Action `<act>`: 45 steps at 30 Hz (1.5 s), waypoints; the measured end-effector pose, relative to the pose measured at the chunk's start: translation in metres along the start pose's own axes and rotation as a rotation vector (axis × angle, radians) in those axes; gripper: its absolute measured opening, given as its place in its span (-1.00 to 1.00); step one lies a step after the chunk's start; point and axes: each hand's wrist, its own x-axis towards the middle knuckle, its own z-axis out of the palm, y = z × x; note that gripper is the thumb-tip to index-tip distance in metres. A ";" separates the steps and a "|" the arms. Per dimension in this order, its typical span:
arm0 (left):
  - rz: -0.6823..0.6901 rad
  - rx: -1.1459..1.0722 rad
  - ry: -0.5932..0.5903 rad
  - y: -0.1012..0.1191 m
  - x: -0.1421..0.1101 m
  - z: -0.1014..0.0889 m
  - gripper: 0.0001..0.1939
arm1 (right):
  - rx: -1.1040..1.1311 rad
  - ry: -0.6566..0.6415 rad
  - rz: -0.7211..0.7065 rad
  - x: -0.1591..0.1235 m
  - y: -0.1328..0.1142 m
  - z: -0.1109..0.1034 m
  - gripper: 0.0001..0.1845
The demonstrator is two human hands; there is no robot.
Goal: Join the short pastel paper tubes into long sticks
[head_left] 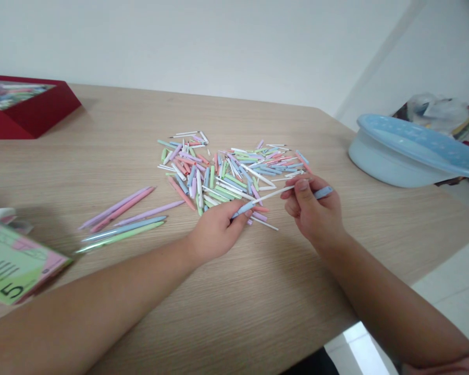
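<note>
My left hand (219,232) is closed, pinching a light blue pen section (244,209) between thumb and fingers. A thin white pen refill (273,194) runs from that section across to my right hand (316,211). The fingers of my right hand are closed around the refill's far end, and a blue pen barrel piece (323,192) sticks out behind them. Just beyond both hands lies a loose pile of pastel pen parts (226,179) and white refills, in pink, purple, green, blue and white.
Several whole pens, among them a green pen (128,235), lie to the left. A green and pink package (13,260) sits at the left edge. Behind it stands a red box (42,112) of pen parts. At right is a blue basin (394,156). A wall rises behind the table.
</note>
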 end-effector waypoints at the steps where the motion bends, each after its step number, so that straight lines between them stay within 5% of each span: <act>1: -0.004 0.024 -0.011 0.000 0.000 0.000 -0.65 | -0.034 -0.028 -0.005 -0.001 0.001 -0.001 -0.73; 8: -0.020 0.137 -0.026 0.000 -0.001 0.002 -0.68 | -0.394 -0.300 -0.132 -0.006 0.006 0.002 -0.81; 11: -0.004 0.076 -0.035 0.000 0.000 0.002 -0.68 | -0.373 -0.319 -0.125 -0.006 0.009 0.006 -0.82; 16: 0.017 -0.029 -0.008 0.002 0.001 0.002 -0.69 | -0.254 -0.346 0.035 -0.008 0.006 0.007 -0.58; 22: 0.003 0.006 -0.036 0.002 0.001 0.002 -0.68 | -0.187 -0.305 0.023 -0.013 0.000 0.008 -0.65; 28: 0.037 -0.018 -0.038 0.002 -0.002 -0.001 -0.58 | -0.047 -0.211 0.016 -0.011 -0.012 0.010 -0.31; 32: 0.058 -0.089 -0.017 0.002 -0.004 -0.004 -0.44 | -0.015 -0.134 -0.036 -0.001 -0.017 0.001 -0.54; 39: 0.061 -0.130 -0.024 0.003 -0.001 -0.005 -0.43 | -0.227 -0.188 -0.211 0.011 -0.009 -0.019 -0.78; 45: 0.038 -0.138 -0.028 0.002 -0.002 -0.005 -0.42 | -0.107 -0.066 -0.214 0.013 -0.003 -0.017 -0.73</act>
